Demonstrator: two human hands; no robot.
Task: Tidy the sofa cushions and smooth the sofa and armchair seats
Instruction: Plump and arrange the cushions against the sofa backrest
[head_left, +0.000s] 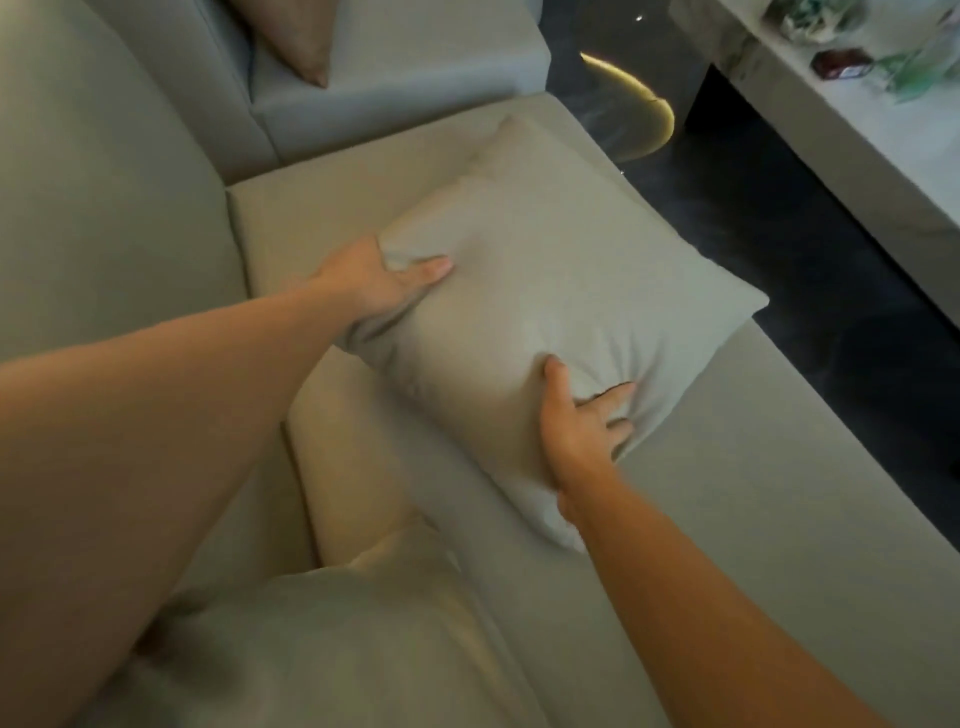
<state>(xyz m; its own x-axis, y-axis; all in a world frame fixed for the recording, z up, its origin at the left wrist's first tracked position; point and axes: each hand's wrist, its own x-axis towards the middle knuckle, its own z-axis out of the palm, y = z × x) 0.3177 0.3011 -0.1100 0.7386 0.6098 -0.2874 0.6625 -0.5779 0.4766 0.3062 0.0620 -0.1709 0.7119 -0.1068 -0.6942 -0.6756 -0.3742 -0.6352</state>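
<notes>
A beige square cushion (545, 291) lies tilted across the sofa seat (753, 519), one corner past the seat's front edge. My left hand (379, 283) grips its left edge, thumb on top and fingers tucked under. My right hand (584, 426) grips the near edge, fingers pressed into the fabric. Both arms reach in from the bottom of the view. A second beige cushion (332, 639) sits close to me at the bottom, against the sofa back (104, 223).
A grey armchair seat (415, 67) with a brown cushion (306, 41) stands beyond the sofa's end. Dark glossy floor (831, 338) runs along the sofa front. A white low table (852, 124) with small items stands at the upper right.
</notes>
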